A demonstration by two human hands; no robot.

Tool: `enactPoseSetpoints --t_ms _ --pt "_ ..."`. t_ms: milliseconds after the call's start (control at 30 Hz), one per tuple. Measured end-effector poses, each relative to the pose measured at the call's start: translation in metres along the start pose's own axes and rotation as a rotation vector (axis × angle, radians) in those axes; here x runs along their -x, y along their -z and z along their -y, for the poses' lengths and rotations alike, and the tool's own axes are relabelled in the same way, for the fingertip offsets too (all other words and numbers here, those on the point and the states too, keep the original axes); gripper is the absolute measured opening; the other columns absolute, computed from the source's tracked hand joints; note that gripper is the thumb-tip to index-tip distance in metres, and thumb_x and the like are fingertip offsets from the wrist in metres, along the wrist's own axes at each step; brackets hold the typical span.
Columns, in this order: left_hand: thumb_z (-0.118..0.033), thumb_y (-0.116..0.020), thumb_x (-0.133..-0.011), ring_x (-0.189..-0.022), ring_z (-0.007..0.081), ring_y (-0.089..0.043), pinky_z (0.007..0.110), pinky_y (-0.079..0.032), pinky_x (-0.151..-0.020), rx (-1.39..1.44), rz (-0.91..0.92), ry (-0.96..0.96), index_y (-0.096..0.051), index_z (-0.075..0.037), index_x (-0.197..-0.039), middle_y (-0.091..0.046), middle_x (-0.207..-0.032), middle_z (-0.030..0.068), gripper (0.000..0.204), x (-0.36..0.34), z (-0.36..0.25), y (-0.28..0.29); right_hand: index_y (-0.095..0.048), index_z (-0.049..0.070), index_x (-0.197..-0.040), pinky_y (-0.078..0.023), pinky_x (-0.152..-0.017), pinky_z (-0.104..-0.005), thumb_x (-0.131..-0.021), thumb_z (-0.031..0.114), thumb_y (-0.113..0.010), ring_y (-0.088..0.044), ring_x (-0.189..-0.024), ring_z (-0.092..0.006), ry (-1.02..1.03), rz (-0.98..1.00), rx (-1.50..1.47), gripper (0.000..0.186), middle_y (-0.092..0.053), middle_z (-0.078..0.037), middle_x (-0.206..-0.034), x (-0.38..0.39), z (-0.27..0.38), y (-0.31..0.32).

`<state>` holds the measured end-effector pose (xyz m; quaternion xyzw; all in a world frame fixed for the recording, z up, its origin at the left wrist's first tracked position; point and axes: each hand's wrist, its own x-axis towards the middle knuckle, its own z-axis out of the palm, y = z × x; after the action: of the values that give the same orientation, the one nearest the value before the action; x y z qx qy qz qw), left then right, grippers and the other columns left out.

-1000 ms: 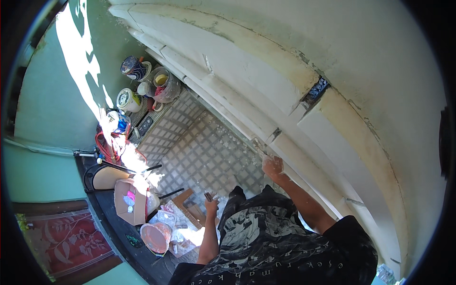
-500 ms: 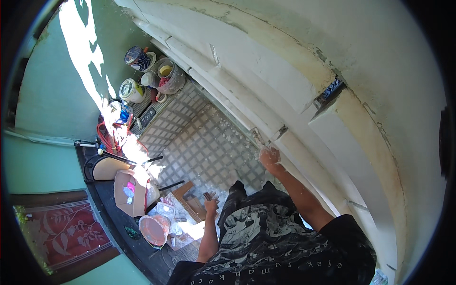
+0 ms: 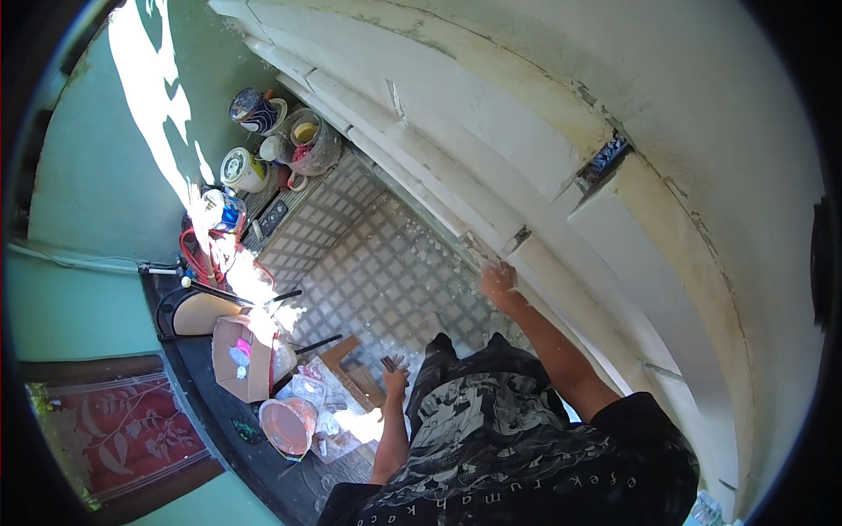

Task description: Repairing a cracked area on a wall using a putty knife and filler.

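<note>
My right hand (image 3: 498, 279), its fingers whitened with plaster, is closed and pressed to the lower edge of the long white moulding (image 3: 438, 195) on the wall. It sits just below a small dark notch (image 3: 520, 238) in that moulding. Whether anything is between its fingers is too small to tell. My left hand (image 3: 396, 377) hangs low over the floor in front of my dark trousers, closed round a small brown flat piece whose kind I cannot make out. Beside it lies a torn piece of brown cardboard (image 3: 358, 379).
Paint buckets (image 3: 244, 170) and a clear tub (image 3: 320, 156) stand by the far left wall. A chair (image 3: 203, 311), an open cardboard box (image 3: 241, 373) and a pinkish bucket (image 3: 288, 424) are at left. White crumbs lie on the tiled floor (image 3: 373, 263). Higher up, the wall has a gap (image 3: 605, 162).
My left hand has shifted slightly to the right and down. My right hand stays at the moulding, its fingers moved a little along the edge.
</note>
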<state>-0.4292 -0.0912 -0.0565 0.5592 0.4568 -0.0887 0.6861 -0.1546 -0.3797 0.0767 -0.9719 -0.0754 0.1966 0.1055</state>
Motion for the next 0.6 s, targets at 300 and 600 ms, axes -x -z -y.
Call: enactPoseSetpoints --t_ms 300,600 --pt "0.002 -0.049 -0.082 -0.102 0.0265 -0.063 0.033 -0.052 -0.074 -0.006 -0.062 0.035 -0.04 0.001 -0.137 -0.055 -0.131 0.014 0.056 0.018 0.002 0.004 -0.061 0.002 -0.111 -0.045 -0.094 -0.0475 -0.083 0.013 -0.05 -0.057 -0.109 -0.0387 0.033 -0.072 -0.268 0.033 -0.063 -0.023 -0.109 -0.007 0.007 0.04" --pt "0.004 -0.051 -0.081 -0.092 0.024 -0.065 0.028 -0.051 -0.066 0.05 -0.095 0.023 -0.042 0.002 -0.134 -0.058 -0.125 0.0164 0.054 0.021 0.002 0.006 -0.037 0.019 -0.145 -0.033 -0.11 -0.0413 -0.085 0.004 -0.047 -0.044 -0.129 -0.0339 -0.074 0.045 -0.337 0.062 -0.044 -0.009 -0.144 -0.007 0.016 0.03"
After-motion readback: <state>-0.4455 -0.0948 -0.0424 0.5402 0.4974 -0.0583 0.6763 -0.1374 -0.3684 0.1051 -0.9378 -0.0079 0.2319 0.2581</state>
